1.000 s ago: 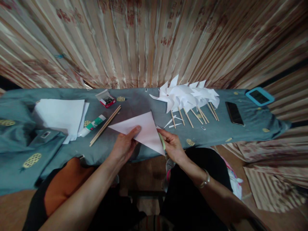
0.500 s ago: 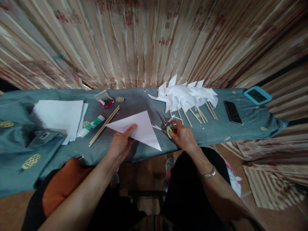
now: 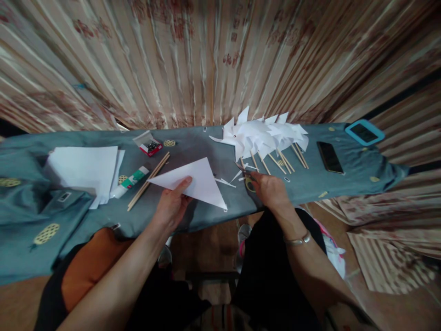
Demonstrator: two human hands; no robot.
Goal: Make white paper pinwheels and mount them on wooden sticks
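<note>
My left hand [image 3: 173,203] is closed on a white paper triangle [image 3: 201,177], thumb on top and fingers underneath. The triangle is held over the near part of the table, its long point to the left. To the right of it, my right hand [image 3: 270,187] is closed around scissors with pale green handles [image 3: 250,185]; their blades point left, low over the cloth. Thin white paper strips [image 3: 225,182] lie between the triangle and the scissors. Behind my right hand, several white paper pinwheels [image 3: 262,135] on wooden sticks [image 3: 264,164] lie overlapping in a row.
At the left lie a stack of white paper [image 3: 84,172], a green-and-white glue stick [image 3: 131,180], wooden sticks [image 3: 146,186] and an opened red box of small dark pieces [image 3: 149,145]. At the right are a phone [image 3: 330,157] and a blue-framed device [image 3: 364,132]. A curtain [image 3: 206,59] hangs behind.
The scissors have turned, their blades swinging leftward, and my right hand has shifted slightly right. The paper triangle stays in my left hand. The view has shifted slightly.
</note>
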